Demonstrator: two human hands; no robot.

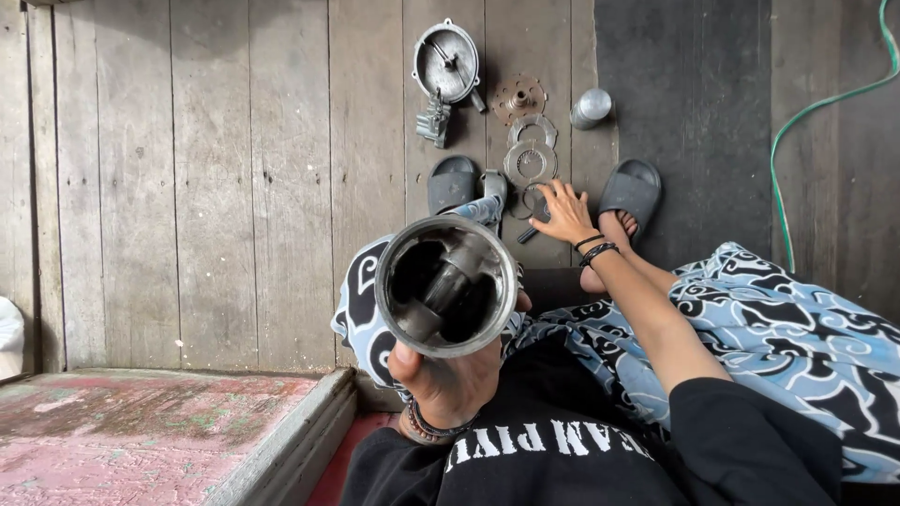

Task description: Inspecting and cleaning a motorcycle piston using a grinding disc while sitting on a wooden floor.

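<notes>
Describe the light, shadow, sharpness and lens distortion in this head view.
Head view: soft, even daylight, no harsh glare; the metal cylinder in the left hand is sharp, its hollow inside dark with shadow; the right hand reaching to the metal discs on the plank floor is also clear; wide-angle lens bows the planks and green hose near the edges.

Head view — steeply downward, close

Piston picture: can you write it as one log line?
left hand: holds piston | right hand: reaching rings on floor
</notes>
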